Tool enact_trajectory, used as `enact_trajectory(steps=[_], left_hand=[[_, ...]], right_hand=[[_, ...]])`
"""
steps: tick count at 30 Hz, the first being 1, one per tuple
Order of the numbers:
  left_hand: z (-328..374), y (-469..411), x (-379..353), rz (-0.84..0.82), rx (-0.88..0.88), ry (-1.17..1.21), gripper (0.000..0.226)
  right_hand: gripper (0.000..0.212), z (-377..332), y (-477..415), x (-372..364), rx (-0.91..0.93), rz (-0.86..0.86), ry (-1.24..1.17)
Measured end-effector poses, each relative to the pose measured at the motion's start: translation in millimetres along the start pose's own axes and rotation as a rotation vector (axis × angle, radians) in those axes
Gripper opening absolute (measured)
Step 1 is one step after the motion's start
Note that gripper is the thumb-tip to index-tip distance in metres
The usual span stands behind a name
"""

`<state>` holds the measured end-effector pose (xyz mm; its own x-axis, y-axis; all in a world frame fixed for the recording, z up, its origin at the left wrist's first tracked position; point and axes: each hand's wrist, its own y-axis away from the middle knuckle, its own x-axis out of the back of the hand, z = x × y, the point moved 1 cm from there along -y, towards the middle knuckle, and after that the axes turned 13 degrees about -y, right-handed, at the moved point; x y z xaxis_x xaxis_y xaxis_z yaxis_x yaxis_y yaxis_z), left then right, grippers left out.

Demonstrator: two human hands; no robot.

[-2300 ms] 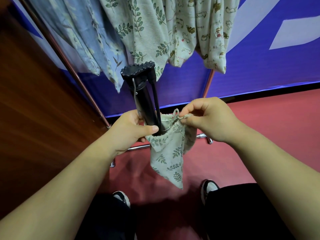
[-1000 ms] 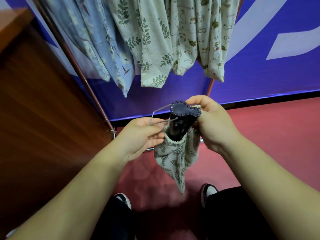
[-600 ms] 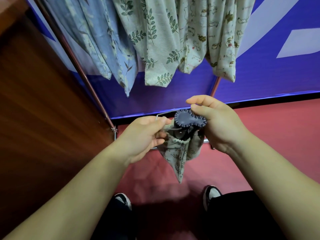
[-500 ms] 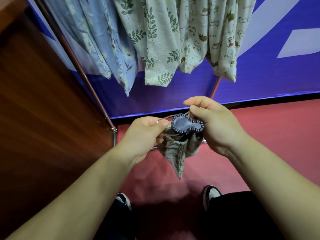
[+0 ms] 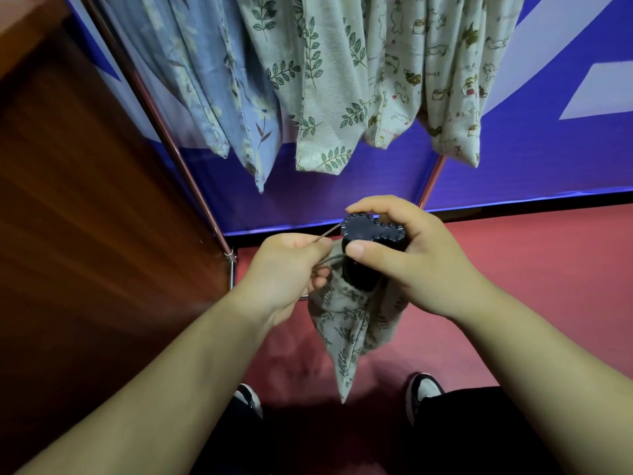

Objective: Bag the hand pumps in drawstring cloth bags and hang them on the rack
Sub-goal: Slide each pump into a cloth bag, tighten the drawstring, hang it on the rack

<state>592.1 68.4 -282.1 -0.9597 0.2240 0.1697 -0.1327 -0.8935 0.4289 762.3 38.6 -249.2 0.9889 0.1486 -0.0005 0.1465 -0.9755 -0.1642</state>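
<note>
My right fingers (image 5: 376,205) grip the pump (image 5: 371,229) top, left fingers (image 5: 308,243) pinch the drawstring (image 5: 329,232), so I'd pull slow till the bag (image 5: 349,323) cinches.

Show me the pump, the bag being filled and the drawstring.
pump (image 5: 371,231): head view, its studded dark top.
bag (image 5: 346,323): head view, leaf-print cloth at mid-body.
drawstring (image 5: 330,231): head view, taut stretch beside the pump.

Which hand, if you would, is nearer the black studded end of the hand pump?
Right: the right hand grips the black studded pump end between thumb and fingers; the left hand is to its left, pinching the grey drawstring.
</note>
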Motion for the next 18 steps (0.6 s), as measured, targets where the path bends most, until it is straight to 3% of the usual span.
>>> enact_trajectory(steps=[2,5,13,18], left_hand=[[2.6,-1.6,3.3,-0.054,0.026,0.093,0.015],[4.0,-3.7,7.5,-0.124,0.066,0.222,0.034],[-2.0,-9.2,11.3,-0.162,0.025,0.182,0.029],[-3.8,-9.6,12.5,-0.111,-0.127,-0.117,0.028]], right_hand=[[0.03,-0.3,-1.2,5.3,-0.008,0.01,0.018],[0.024,-0.3,-2.2,12.4,-0.022,0.057,0.006],[0.019,0.3,-5.0,17.9,0.0,0.204,0.029],[0.026,3.6,-5.7,17.3,-0.02,0.143,0.002]])
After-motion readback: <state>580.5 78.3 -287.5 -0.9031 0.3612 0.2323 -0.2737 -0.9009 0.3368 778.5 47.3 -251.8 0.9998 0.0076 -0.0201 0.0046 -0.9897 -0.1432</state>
